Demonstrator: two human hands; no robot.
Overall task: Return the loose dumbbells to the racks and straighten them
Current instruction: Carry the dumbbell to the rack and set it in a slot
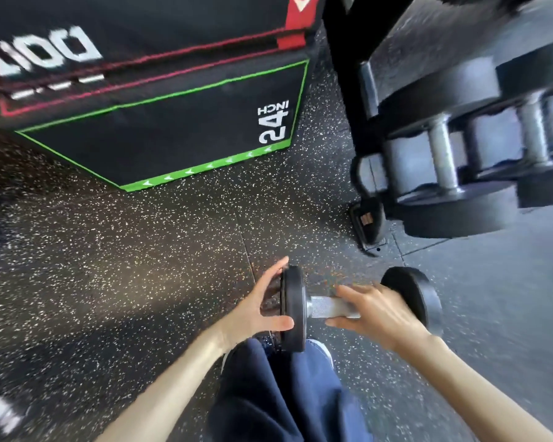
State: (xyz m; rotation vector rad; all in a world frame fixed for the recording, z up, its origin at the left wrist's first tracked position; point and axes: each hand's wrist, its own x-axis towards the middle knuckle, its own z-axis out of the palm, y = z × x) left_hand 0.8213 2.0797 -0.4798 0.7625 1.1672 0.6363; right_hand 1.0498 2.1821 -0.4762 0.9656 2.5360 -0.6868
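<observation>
Dumbbell (323, 306): right hand (380, 314) fingers wrap the handle; left hand (256, 311) lies splayed against one head. Hazard: slipping onto the shoe (321, 347) beneath.

A big black box (173, 129) — green-edged below, red-edged above, marked "24 INCH" — stands on the speckled rubber floor (141, 250). Navy trousers (284, 393) fill the bottom middle of the view.
</observation>
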